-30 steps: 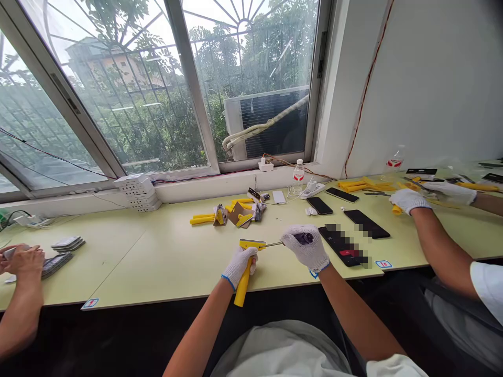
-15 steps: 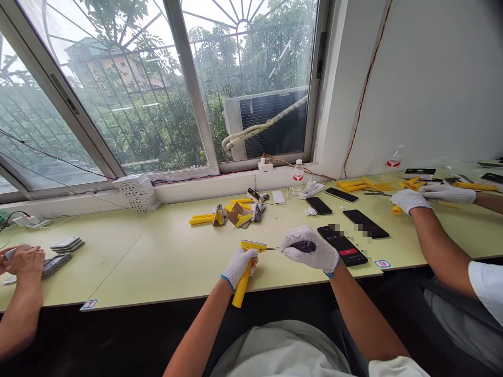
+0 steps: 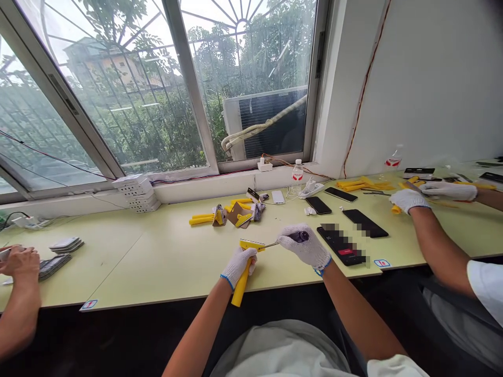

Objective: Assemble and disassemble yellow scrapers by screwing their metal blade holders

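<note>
My left hand (image 3: 238,266), in a white knit glove, is wrapped round a yellow scraper (image 3: 241,290) just above the table's front edge. Its handle points down and its wide head lies level at the top. My right hand (image 3: 301,245), also gloved, grips a screwdriver (image 3: 303,236) by its dark handle. The thin metal shaft reaches left to the right end of the scraper's head; whether the tip sits in a screw is too small to tell. Beyond my hands lie several yellow scraper parts (image 3: 202,219) and brown cards (image 3: 238,214).
Right of my hand lie a phone (image 3: 334,242) and a black tablet-like device (image 3: 365,223). A water bottle (image 3: 297,172) stands by the window. At right, a co-worker's gloved hands (image 3: 409,200) handle yellow parts; at left, another person's hands (image 3: 24,261) are near stacked flat items (image 3: 55,264).
My right hand has shifted slightly left and up with the screwdriver, whose shaft now slants more. My left hand and the scraper have hardly moved.
</note>
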A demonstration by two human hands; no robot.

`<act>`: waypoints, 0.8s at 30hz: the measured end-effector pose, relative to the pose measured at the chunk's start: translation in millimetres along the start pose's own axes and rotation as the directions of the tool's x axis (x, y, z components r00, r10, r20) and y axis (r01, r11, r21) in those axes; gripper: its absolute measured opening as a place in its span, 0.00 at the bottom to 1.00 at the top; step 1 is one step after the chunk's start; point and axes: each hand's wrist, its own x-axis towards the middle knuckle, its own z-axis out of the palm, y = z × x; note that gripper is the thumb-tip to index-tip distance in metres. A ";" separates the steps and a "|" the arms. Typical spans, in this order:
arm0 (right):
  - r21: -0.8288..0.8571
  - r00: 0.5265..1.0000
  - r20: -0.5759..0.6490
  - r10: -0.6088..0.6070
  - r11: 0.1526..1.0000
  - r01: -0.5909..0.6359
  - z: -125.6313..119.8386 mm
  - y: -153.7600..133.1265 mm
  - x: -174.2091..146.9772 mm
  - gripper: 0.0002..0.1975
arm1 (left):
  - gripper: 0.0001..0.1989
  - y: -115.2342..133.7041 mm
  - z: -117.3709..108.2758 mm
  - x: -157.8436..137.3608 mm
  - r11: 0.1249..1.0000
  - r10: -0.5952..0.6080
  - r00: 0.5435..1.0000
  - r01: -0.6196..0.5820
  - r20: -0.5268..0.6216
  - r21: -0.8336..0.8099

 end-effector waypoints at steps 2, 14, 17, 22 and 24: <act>-0.004 1.000 -0.019 0.009 1.000 -0.009 1.8 0.5 0.6 0.19 | 0.13 0.1 -0.1 0.2 1.000 -0.003 1.000 0.003 -0.001 0.002; -0.048 0.996 -0.080 0.034 0.998 -0.038 13.7 4.4 5.8 0.14 | 0.13 4.6 1.7 -0.4 1.000 -0.009 1.000 0.010 -0.029 0.019; -0.057 0.996 -0.090 0.030 0.998 -0.036 14.4 3.7 4.5 0.14 | 0.13 3.4 2.1 -1.6 1.000 -0.002 0.999 0.002 -0.043 0.001; -0.069 0.995 -0.099 0.032 0.997 -0.039 16.4 -0.2 1.9 0.14 | 0.14 3.6 3.2 -4.6 0.999 -0.004 0.998 0.002 -0.060 -0.033; -0.076 0.995 -0.087 0.039 0.996 -0.046 20.3 -0.2 4.8 0.16 | 0.15 4.3 3.9 -5.5 0.999 -0.004 0.999 0.003 -0.044 -0.034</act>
